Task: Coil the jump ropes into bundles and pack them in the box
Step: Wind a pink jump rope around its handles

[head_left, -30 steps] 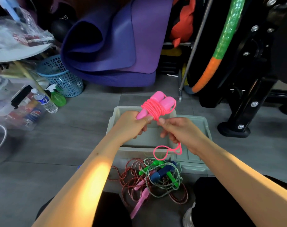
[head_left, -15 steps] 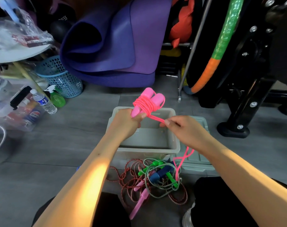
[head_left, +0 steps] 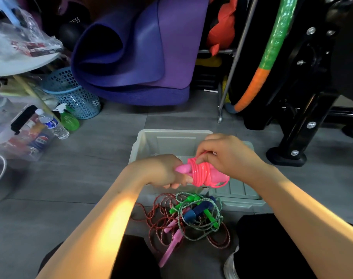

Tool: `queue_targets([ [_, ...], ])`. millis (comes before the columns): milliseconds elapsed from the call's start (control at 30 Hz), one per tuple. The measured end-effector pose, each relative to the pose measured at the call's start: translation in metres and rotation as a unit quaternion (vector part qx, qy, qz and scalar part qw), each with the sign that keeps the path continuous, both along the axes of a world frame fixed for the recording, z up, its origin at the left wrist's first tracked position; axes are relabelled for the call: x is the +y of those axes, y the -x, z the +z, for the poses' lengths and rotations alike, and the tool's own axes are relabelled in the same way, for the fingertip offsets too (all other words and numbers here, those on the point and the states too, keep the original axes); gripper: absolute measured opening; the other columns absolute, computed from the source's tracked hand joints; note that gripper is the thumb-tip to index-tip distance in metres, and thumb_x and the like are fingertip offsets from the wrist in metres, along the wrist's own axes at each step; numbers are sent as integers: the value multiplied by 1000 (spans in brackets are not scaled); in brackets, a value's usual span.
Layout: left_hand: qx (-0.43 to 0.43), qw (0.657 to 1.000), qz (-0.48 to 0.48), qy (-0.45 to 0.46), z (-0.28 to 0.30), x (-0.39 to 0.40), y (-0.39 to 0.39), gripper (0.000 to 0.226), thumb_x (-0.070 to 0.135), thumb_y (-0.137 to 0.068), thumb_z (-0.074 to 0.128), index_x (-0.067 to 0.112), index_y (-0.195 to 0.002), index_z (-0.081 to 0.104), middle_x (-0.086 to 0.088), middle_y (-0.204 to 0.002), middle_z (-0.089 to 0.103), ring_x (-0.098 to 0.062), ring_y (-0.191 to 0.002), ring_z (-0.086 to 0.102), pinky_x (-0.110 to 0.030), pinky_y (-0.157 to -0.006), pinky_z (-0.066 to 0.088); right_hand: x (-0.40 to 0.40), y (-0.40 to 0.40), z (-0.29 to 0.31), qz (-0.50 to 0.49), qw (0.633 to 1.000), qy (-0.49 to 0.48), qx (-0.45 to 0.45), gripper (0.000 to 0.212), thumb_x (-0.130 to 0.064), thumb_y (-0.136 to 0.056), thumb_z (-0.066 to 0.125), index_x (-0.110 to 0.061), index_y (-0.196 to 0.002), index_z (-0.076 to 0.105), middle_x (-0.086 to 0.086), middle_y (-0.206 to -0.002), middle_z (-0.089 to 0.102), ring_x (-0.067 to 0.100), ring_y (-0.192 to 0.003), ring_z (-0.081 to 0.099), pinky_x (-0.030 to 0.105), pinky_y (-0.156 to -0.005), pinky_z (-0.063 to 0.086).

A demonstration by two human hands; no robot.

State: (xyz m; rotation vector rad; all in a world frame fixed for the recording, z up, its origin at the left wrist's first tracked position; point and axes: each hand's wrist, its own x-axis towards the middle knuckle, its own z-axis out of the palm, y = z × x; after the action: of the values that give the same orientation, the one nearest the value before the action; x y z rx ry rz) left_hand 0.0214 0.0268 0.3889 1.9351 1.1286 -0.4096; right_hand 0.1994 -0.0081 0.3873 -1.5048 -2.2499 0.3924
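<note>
My left hand (head_left: 161,171) grips the handles of a pink jump rope (head_left: 201,174), whose cord is wound tightly around them into a bundle. Over the bundle's top, my right hand (head_left: 226,154) pinches the pink cord between thumb and fingers. Both hands hover over the near rim of an open grey plastic box (head_left: 143,141). On the floor in front of the box lies a tangled pile of jump ropes (head_left: 191,218): a red speckled cord, a green-and-white cord, green, blue and pink handles.
The box's grey lid (head_left: 238,192) lies to its right. A rolled purple mat (head_left: 135,53), a blue basket (head_left: 74,93) and bottles (head_left: 52,123) stand behind and to the left. A black machine base (head_left: 286,156) and a hoop (head_left: 270,49) are at right. My knees frame the rope pile.
The pink bundle came down from upright in front of me to lying sideways over the box's near rim. My right hand wound the loose hanging loop on and now sits atop the bundle.
</note>
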Motion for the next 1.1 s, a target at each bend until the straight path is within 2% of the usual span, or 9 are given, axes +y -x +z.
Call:
queue_targets([
  [133,-29,999,-12,26,3,-4,-1,25,31,-93,57,22,-70,54,5,-62,55,-10,-51,46,-21,-54,39,4,-4,6,-58,994,65,64,11,-22,-69,79,-20,-73,70,-8,-73,64,7,-77,56,12,-67,39],
  [400,-59,995,-73,42,2,-9,6,21,30,-90,62,23,-71,55,7,-63,57,-10,-54,47,-24,-62,40,9,-6,3,-15,955,238,176,23,-16,-67,81,-20,-68,58,-1,-69,63,-3,-55,51,11,-59,41],
  [500,-119,991,-43,43,6,-4,16,21,24,-88,64,24,-69,56,11,-58,57,-8,-51,46,-19,-56,40,10,-9,2,-49,931,256,257,26,-34,-62,79,-14,-67,63,22,-81,66,11,-65,56,27,-69,46],
  [600,-160,986,-26,49,7,-1,22,24,22,-88,65,23,-66,57,12,-54,56,-8,-50,45,-16,-53,39,8,-8,-3,-66,911,281,294,37,-48,-56,74,-13,-66,66,14,-73,63,18,-69,54,33,-71,43],
  [667,-177,983,-7,53,6,1,26,21,22,-88,65,20,-68,58,11,-54,57,-6,-47,44,-15,-50,38,7,-9,-2,-64,883,332,326,44,-51,-63,70,-10,-79,71,10,-76,67,17,-69,58,31,-72,47],
  [767,-223,971,62,56,4,6,33,17,20,-88,64,17,-71,60,8,-57,60,-5,-46,44,-15,-45,35,4,-12,3,-42,809,400,429,42,-33,-74,60,-2,-103,66,9,-90,71,16,-76,66,26,-73,54],
  [933,-261,958,89,77,0,8,37,14,17,-89,63,14,-75,62,3,-60,58,-6,-46,41,-15,-43,32,1,-10,3,-17,765,415,492,25,-20,-71,74,-12,-95,72,11,-95,70,17,-80,68,26,-72,57],
  [1033,-307,936,130,117,-2,10,39,10,21,-85,65,16,-76,64,-1,-60,53,-6,-44,35,-15,-41,27,1,-11,1,-17,716,416,560,71,-42,-41,92,-7,-99,70,15,-100,69,22,-87,68,30,-78,57],
  [1100,-324,927,140,125,-3,11,39,10,26,-82,69,22,-73,68,0,-60,53,-6,-45,35,-14,-41,27,2,-11,-4,-3,694,411,591,94,-53,-39,90,-1,-112,61,16,-111,66,25,-99,64,33,-91,52],
])
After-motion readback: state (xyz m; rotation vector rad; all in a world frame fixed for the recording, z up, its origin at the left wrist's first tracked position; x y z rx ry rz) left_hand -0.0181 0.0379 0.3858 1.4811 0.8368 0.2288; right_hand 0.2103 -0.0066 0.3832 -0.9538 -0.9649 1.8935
